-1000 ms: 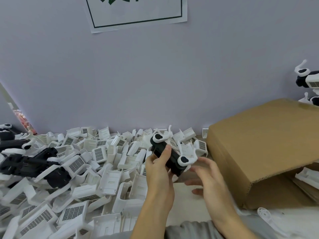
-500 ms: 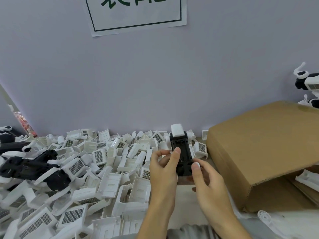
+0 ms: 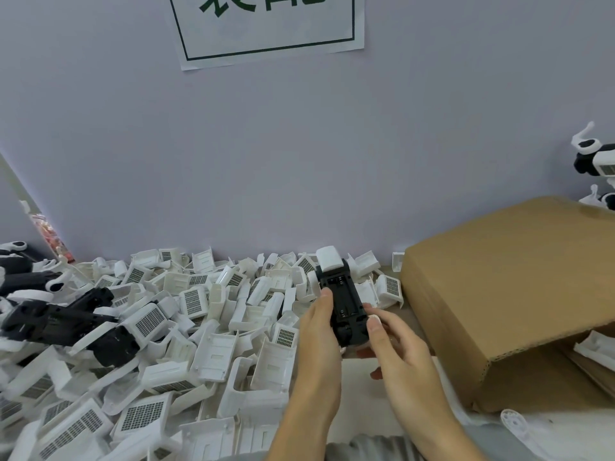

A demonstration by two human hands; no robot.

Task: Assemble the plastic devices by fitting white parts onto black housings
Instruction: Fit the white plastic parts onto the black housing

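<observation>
Here 2 hands, left hand [image 3: 319, 331] and right hand [image 3: 396, 347], grip black housing [image 3: 344, 302] edges.

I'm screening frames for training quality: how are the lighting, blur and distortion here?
Head view: soft, even light, faint shadows, no glare; wide-angle bending curves the box and tilts the wall sign; the housing between both hands is fairly sharp, while the white parts at the left edge smear.

I am looking at a small assembly workshop bench. A heap of identical white parts [image 3: 186, 327] covers the surface, black housings [image 3: 60, 319] pile at the left, a cardboard box [image 3: 506, 287] sits right, and a printed sign [image 3: 266, 24] hangs on the plain wall [image 3: 299, 154].
</observation>
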